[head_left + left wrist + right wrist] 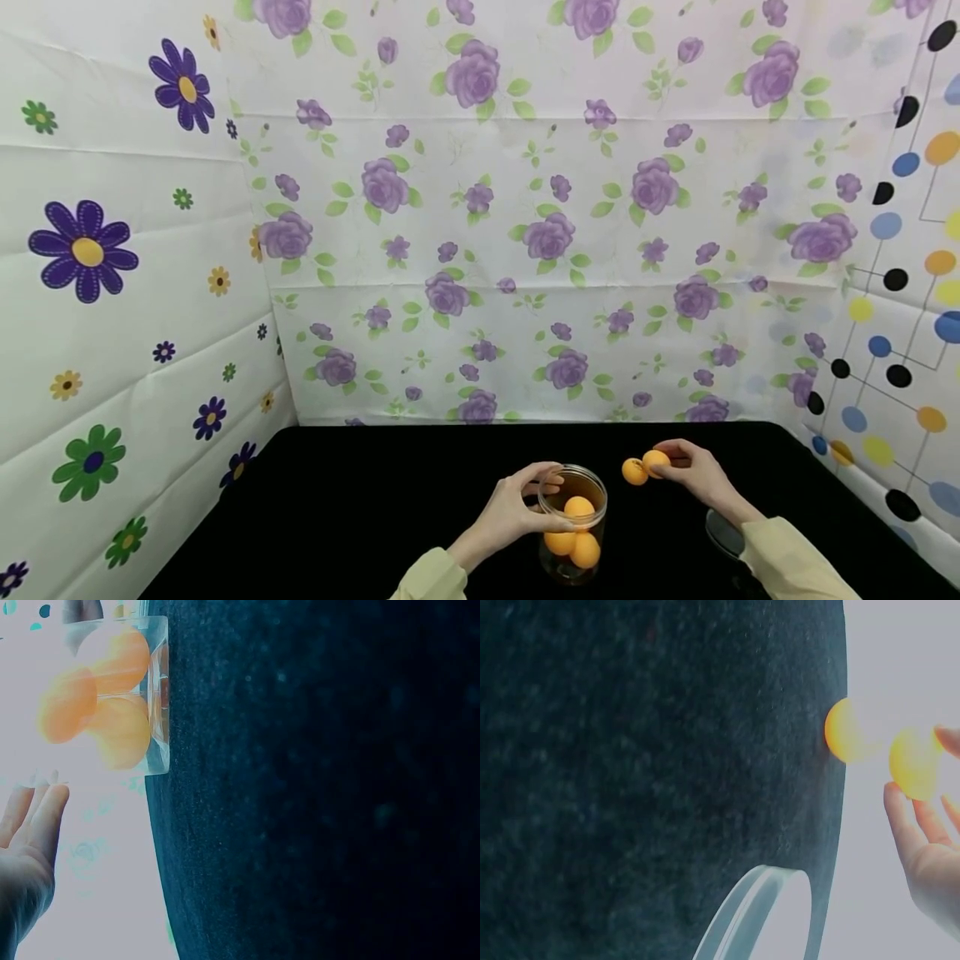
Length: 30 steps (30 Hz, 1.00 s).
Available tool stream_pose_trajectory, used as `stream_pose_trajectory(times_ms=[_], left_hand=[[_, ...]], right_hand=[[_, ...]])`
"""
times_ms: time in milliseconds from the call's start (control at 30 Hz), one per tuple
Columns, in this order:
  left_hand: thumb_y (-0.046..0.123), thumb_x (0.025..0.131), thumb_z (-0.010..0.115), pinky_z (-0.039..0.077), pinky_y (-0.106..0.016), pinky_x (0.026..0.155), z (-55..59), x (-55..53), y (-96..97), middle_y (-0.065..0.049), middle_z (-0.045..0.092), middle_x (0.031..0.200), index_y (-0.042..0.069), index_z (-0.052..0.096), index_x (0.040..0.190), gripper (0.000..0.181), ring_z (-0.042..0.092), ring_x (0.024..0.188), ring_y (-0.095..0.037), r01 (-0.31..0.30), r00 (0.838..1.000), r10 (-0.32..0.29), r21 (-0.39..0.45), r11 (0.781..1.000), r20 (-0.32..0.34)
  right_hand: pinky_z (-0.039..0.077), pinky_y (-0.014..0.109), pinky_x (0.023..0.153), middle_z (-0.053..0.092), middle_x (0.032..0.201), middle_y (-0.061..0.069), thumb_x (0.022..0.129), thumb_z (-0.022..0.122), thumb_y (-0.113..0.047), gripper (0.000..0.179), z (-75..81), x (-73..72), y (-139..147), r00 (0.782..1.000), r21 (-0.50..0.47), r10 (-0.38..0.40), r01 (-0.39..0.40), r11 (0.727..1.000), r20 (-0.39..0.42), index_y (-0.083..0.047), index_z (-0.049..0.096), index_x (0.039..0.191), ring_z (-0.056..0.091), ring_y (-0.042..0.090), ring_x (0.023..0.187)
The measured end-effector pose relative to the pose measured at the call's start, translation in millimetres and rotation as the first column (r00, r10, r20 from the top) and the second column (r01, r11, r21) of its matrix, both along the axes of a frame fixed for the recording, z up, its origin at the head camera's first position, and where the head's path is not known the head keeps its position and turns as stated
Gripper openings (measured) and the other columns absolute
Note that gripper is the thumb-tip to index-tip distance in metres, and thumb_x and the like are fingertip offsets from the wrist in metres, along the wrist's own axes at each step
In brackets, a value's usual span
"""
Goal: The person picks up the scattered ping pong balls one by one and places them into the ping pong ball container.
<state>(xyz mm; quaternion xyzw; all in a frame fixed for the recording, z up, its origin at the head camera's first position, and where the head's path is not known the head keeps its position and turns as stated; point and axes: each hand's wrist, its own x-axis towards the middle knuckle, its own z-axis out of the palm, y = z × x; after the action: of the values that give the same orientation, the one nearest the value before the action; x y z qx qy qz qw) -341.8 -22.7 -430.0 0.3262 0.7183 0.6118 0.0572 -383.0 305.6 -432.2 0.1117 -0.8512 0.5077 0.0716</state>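
Note:
A clear jar (572, 575) stands upright on the black table, its mouth uncovered. Inside it lie three orange ping-pong balls (585, 551), also visible through the wall in the left wrist view. My left hand (513, 507) grips the jar near its rim, thumb on the near side and fingers on the far side. To the right, my right hand (703, 477) pinches an orange ping-pong ball (656, 464) between thumb and fingertips. Another ping-pong ball (843, 731) rests on the table just left of the pinched one.
A round lid (769, 919) lies on the table (375, 500) at the right, partly under my right forearm in the head view. Flower-patterned sheets (525, 208) stand behind and at the left; a dotted sheet (885, 333) borders the right side.

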Motion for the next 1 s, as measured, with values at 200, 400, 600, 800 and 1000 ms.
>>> stream_pose_trajectory(times_ms=[200,400,600,800,1000], left_hand=[[0.019,0.076,0.075,0.047,-0.03,0.077,4.0,3.3,-0.3,-0.004,0.056,0.115,0.019,0.051,0.128,0.057,0.054,0.103,-0.024,0.0,1.0,0.0,0.007,1.0,0.012],[0.016,0.076,0.075,0.047,-0.031,0.077,3.8,3.4,-0.3,-0.005,0.056,0.115,0.018,0.051,0.128,0.056,0.054,0.103,-0.025,-0.002,1.0,0.002,0.005,1.0,-0.002],[0.017,0.077,0.074,0.047,-0.031,0.078,0.9,1.1,-0.2,-0.004,0.056,0.116,0.019,0.051,0.128,0.056,0.053,0.103,-0.024,-0.006,1.0,0.006,0.001,1.0,0.008],[0.018,0.076,0.075,0.047,-0.032,0.077,-1.6,-1.1,0.4,-0.006,0.056,0.116,0.018,0.05,0.129,0.059,0.053,0.103,-0.026,0.002,1.0,-0.002,0.01,1.0,0.005],[0.018,0.076,0.075,0.047,-0.03,0.077,-0.2,-1.3,0.7,-0.003,0.056,0.116,0.019,0.05,0.129,0.058,0.054,0.103,-0.023,-0.012,1.0,0.012,-0.007,1.0,0.0]], right_hand=[[0.048,0.041,0.074,0.057,0.105,0.019,0.082,0.068,-0.019,0.044,3.9,1.0,-5,0.999,-0.031,0.039,-0.039,0.999,0.001,0.008,0.054,0.114,0.058,0.029,0.09],[0.048,0.041,0.074,0.057,0.105,0.019,0.081,0.069,-0.019,0.046,9.7,1.9,-10,0.999,-0.05,0.05,-0.051,0.997,-0.015,0.008,0.053,0.115,0.058,0.03,0.09],[0.049,0.037,0.072,0.057,0.104,0.018,0.082,0.068,-0.018,0.043,14.6,4.2,-17,0.996,-0.028,0.08,-0.081,0.996,-0.046,0.008,0.054,0.113,0.058,0.031,0.09],[0.049,0.033,0.071,0.057,0.104,0.017,0.082,0.068,-0.017,0.041,18.9,5.4,-24,0.994,-0.025,0.094,-0.096,0.995,-0.055,0.006,0.055,0.113,0.058,0.03,0.091],[0.047,0.043,0.076,0.057,0.106,0.017,0.083,0.068,-0.02,0.045,26.4,6.9,-32,0.992,-0.065,0.122,-0.122,0.99,-0.01,0.006,0.053,0.116,0.057,0.03,0.093]])
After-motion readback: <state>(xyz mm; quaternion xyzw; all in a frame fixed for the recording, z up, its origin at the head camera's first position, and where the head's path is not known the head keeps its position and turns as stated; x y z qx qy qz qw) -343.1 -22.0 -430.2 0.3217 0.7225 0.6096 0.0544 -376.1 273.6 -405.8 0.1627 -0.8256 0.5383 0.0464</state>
